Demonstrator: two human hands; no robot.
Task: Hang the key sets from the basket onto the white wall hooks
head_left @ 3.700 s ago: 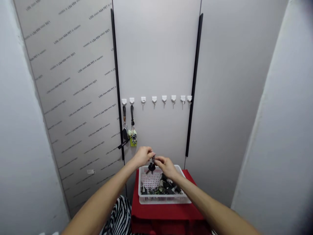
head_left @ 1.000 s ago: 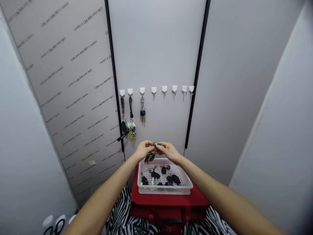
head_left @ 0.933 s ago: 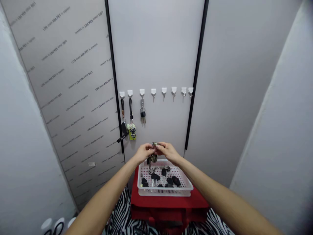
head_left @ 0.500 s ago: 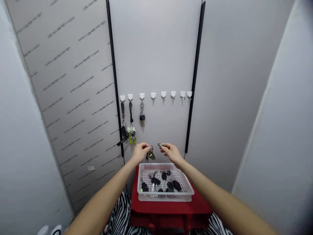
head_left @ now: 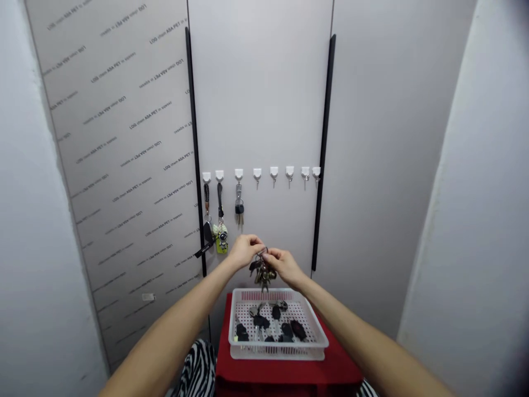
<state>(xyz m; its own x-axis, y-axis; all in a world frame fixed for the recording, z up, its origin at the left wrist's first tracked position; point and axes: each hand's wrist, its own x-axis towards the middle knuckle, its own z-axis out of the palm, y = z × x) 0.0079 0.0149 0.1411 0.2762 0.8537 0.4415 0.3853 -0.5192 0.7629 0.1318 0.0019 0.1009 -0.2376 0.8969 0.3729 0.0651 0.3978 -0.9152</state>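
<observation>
My left hand (head_left: 244, 250) and my right hand (head_left: 283, 266) meet above the white basket (head_left: 318, 336), both pinching a bunch of keys (head_left: 261, 272) that hangs between them. Several dark keys (head_left: 268, 325) lie in the basket. On the wall behind, a row of white hooks (head_left: 273, 171) runs left to right. The three leftmost hooks carry key sets: a black fob (head_left: 206, 231), a green astronaut charm (head_left: 222, 236) and a short black key (head_left: 238, 207). The remaining hooks are bare.
The basket stands on a red stool (head_left: 285, 372). Zebra-striped fabric (head_left: 194, 369) shows at the stool's left. Black vertical strips (head_left: 323, 149) frame the hook panel. A film-covered board with print (head_left: 124, 149) leans at the left; plain walls close in on both sides.
A third key set now hangs on the third hook, which was bare 3.7 s ago. Another key bunch has come out of the basket; my hands drew together on it and it hangs lower.
</observation>
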